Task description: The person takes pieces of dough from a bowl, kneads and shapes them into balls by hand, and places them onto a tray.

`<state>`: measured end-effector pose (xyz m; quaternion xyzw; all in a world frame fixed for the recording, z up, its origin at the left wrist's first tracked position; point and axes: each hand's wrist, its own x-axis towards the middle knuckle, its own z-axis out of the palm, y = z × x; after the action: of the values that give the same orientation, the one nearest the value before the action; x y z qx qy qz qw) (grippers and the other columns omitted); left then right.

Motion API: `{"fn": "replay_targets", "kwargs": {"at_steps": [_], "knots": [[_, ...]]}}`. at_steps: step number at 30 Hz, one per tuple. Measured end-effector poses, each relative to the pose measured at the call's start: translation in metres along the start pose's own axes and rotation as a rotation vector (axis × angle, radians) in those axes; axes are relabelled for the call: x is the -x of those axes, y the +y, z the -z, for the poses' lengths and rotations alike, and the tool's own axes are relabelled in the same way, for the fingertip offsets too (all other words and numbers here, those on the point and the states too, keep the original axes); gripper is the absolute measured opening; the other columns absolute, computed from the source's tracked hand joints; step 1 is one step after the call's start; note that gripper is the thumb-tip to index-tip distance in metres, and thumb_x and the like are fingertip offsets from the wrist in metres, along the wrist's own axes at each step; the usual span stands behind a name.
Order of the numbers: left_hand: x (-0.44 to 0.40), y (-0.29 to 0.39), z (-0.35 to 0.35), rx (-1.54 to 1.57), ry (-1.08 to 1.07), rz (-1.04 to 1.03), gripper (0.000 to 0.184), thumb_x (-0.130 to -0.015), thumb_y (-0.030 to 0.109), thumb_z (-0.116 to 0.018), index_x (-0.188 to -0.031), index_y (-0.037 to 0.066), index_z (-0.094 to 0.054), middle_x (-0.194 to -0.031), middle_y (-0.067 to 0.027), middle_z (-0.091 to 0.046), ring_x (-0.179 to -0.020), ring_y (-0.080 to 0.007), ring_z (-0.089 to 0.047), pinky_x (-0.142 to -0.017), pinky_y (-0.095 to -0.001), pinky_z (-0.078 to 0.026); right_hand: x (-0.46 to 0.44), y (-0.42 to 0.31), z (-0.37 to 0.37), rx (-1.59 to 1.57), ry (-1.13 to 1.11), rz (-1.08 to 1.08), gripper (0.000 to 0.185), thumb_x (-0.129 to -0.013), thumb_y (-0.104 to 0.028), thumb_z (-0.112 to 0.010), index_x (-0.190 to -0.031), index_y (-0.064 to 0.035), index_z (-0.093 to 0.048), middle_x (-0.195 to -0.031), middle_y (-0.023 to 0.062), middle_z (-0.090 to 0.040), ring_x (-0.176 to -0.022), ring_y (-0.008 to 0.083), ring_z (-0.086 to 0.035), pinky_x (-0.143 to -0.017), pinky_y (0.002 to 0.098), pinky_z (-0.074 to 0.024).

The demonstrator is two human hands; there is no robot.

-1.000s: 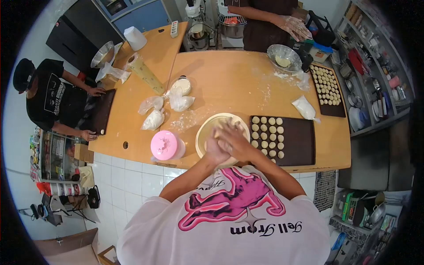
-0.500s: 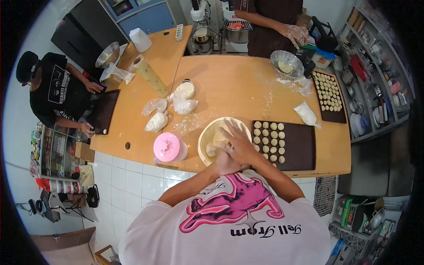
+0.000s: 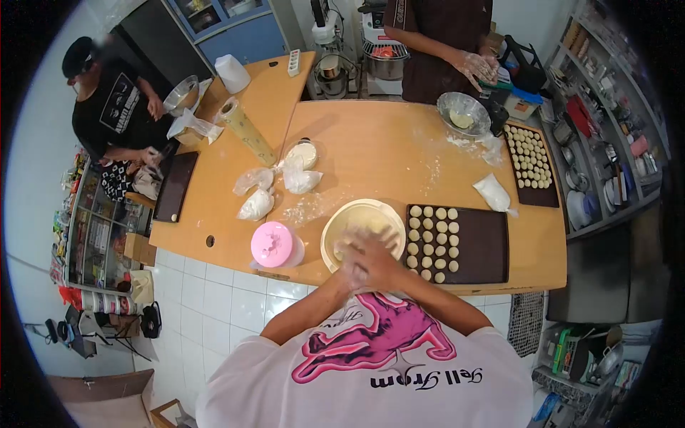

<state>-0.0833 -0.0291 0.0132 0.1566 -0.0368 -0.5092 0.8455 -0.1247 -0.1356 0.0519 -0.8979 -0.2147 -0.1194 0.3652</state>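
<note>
Step looks like working dough (image 3: 367,218); it sits in the cream bowl (image 3: 325,240), beside the tray (image 3: 485,246) with dough balls (image 3: 428,250); right hand (image 3: 375,260) splayed wide over the left hand (image 3: 352,272), which is mostly hidden, grip can't be told; next move likely calls for both hands aligned above the bowl.

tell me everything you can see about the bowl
The bowl is round, cream coloured and plastic-looking, with a wide mouth and a plain rim. It stands upright on the table near its front edge, between the pink-lidded container and a dark tray. Pale dough inside is mostly hidden by the blurred left hand and right hand, which cross the near rim; whether they touch the bowl is unclear.
</note>
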Motion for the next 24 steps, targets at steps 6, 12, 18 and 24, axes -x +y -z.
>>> {"fn": "replay_targets", "kwargs": {"at_steps": [6, 12, 18, 24], "knots": [[0.0, 0.015, -0.021, 0.108, 0.043, 0.012, 0.069, -0.093, 0.062, -0.025, -0.147, 0.019, -0.026, -0.15, -0.0121, -0.031, -0.138, -0.0299, -0.029, -0.111, -0.0514, -0.025, 0.0, 0.006, 0.008, -0.001, 0.035, 0.022, 0.048, -0.088, -0.027, -0.057, -0.133, -0.0127, -0.049, -0.139, 0.02, -0.041, -0.134, 0.0388, -0.032, -0.109, 0.0556, -0.0212], [0.014, -0.007, -0.031, 0.068, 0.062, 0.162, 0.067, -0.096, 0.059, -0.024, -0.145, 0.013, -0.028, -0.145, -0.0131, -0.037, -0.132, -0.0299, -0.038, -0.111, -0.0479, -0.028, -0.009, 0.006, 0.011, 0.034, 0.205, -0.151, 0.056, -0.084, -0.024, -0.057, -0.137, -0.0105, -0.045, -0.144, 0.0203, -0.036, -0.135, 0.0428, -0.028, -0.112, 0.0566, -0.0142], [0.024, 0.023, 0.021, -0.188, -0.064, -0.145, 0.08, -0.088, 0.027, -0.058, -0.15, 0.015, -0.01, -0.154, -0.0167, -0.018, -0.139, -0.0349, -0.024, -0.109, -0.0507, -0.03, -0.008, -0.006, -0.027, -0.201, 0.086, -0.077, 0.049, -0.088, -0.025, -0.057, -0.134, -0.0097, -0.047, -0.144, 0.0183, -0.037, -0.135, 0.0408, -0.03, -0.111, 0.0555, -0.0172], [0.016, 0.036, -0.011, -0.01, 0.17, 0.284, 0.06, -0.099, 0.053, -0.026, -0.144, 0.013, -0.028, -0.145, -0.0098, -0.037, -0.131, -0.0252, -0.039, -0.11, -0.0443, -0.031, -0.031, 0.014, -0.004, 0.108, 0.135, -0.27, 0.049, -0.092, -0.033, -0.05, -0.135, -0.0101, -0.047, -0.144, 0.0181, -0.037, -0.135, 0.0431, -0.028, -0.111, 0.0582, -0.0132]]}}
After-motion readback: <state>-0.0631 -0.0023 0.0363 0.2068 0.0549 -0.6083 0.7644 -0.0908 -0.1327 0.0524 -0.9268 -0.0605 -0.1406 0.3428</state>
